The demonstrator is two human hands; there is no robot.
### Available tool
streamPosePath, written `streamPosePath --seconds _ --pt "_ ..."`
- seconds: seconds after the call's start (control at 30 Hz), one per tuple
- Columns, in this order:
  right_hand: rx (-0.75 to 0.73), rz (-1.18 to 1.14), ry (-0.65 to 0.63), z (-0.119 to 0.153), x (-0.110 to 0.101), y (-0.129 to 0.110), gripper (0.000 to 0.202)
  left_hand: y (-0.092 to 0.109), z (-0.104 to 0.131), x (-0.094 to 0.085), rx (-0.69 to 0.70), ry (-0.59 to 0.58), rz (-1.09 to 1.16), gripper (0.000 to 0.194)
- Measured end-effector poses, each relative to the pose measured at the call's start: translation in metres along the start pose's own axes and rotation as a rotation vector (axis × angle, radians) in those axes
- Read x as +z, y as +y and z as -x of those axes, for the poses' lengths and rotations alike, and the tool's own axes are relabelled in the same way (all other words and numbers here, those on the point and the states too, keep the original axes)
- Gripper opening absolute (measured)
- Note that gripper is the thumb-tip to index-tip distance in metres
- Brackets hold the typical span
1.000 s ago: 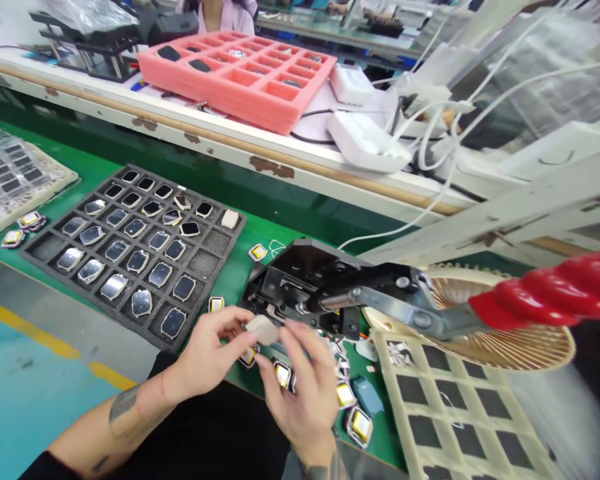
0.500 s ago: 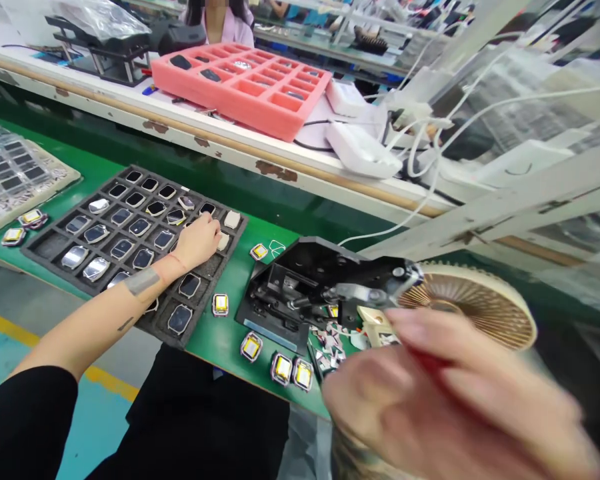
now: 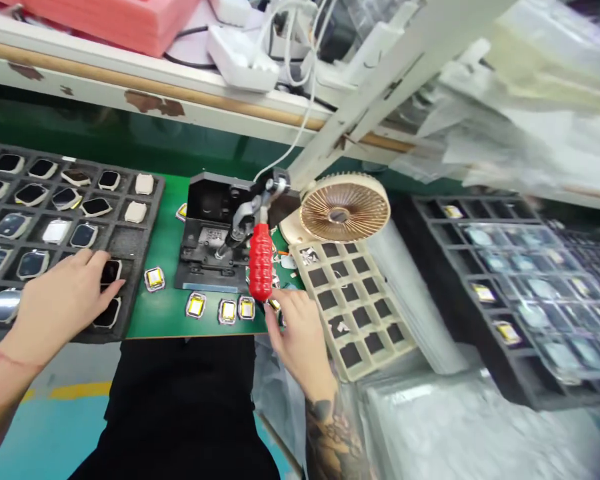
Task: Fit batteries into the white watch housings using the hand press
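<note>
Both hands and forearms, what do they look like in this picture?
The left hand and right hand are bare, without gloves. The right forearm carries dark, dense tattoos; the left forearm shows a thin line near the wrist. No sleeve shows on either.

Illumination is bright and even across the green tabletop [image 3: 140, 320], apparently from above, with deep shadow below the shelf edge [image 3: 97, 100]. Glare whitens some glossy screens [image 3: 57, 231] at left, and small highlights mark the red handle [image 3: 261, 263] and the clear sheeting [image 3: 430, 427]. The centre is reasonably sharp; the plastic bags [image 3: 510, 127] and dark tray [image 3: 485, 360] at right are blurred, with wide-angle stretching toward the edges.
</note>
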State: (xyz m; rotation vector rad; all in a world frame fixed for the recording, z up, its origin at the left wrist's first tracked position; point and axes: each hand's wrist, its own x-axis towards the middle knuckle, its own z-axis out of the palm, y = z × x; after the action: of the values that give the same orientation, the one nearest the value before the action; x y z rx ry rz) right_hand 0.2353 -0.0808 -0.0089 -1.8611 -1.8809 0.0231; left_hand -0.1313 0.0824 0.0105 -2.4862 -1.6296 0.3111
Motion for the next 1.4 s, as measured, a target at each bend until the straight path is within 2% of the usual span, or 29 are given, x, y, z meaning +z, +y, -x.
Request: streamPosePath --seconds 0.1,0.2,0.3,0.37,0.43,0.5,0.6,0.67,0.73,0.83,0.9,0.97,1.07,1.2,1.33,1.4 --pt "-0.055 0.232 -0.111 0.011 0.021 0.011 0.032 0.015 0.0 -0.01 -0.02 -0.023 -0.104 0.039" --pt "-0.085 0.325 -0.153 0.007 0.037 0.015 0.035 0.025 -0.004 -0.018 -0.022 -0.055 -0.152 0.042" --pt "-0.093 0.361 -0.172 0.001 0.045 0.018 0.034 0.024 -0.003 -0.017 -0.035 -0.038 -0.122 0.045" --pt "-0.09 0.366 -0.169 0.0 0.047 0.021 0.034 0.018 -0.001 -0.012 -0.102 -0.003 -0.034 0.043" --pt "-0.091 0.352 -0.169 0.002 0.047 0.024 0.034 0.014 0.005 -0.006 -0.202 0.065 0.147 0.037" --pt "-0.105 0.322 -0.164 0.004 0.048 0.028 0.035 0.016 0.012 0.002 -0.295 0.165 0.44 0.029" --pt "-0.118 0.291 -0.163 0.006 0.048 0.03 0.037 0.038 0.023 0.011 -0.348 0.288 0.989 0.029" --pt "-0.117 0.294 -0.175 0.004 0.047 0.03 0.036 0.064 0.029 0.015 -0.295 0.271 1.301 0.032" --pt "-0.123 0.296 -0.194 0.002 0.046 0.029 0.033 0.093 0.032 0.018 -0.189 0.173 1.501 0.03" --pt "-0.125 0.284 -0.211 -0.002 0.045 0.027 0.026 0.132 0.034 0.023 -0.021 -0.002 1.63 0.025" --pt "-0.11 0.268 -0.192 -0.002 0.045 0.027 0.024 0.15 0.034 0.027 0.08 -0.098 1.656 0.024" --pt "-0.081 0.231 -0.132 0.0 0.044 0.029 0.025 0.162 0.032 0.028 0.145 -0.159 1.661 0.025" --pt "-0.02 0.126 0.004 0.005 0.044 0.035 0.029 0.171 0.027 0.027 0.166 -0.195 1.681 0.028" --pt "0.054 -0.001 0.145 0.011 0.04 0.036 0.029 0.18 0.016 0.015 0.186 -0.25 1.746 0.027" --pt "0.115 -0.288 0.215 0.009 0.031 0.017 0.029 0.194 0.002 0.002 0.358 -0.289 1.784 0.021" --pt "0.147 -0.45 0.218 0.008 0.027 0.005 0.027 0.201 -0.003 0.0 0.377 -0.297 1.898 0.02"
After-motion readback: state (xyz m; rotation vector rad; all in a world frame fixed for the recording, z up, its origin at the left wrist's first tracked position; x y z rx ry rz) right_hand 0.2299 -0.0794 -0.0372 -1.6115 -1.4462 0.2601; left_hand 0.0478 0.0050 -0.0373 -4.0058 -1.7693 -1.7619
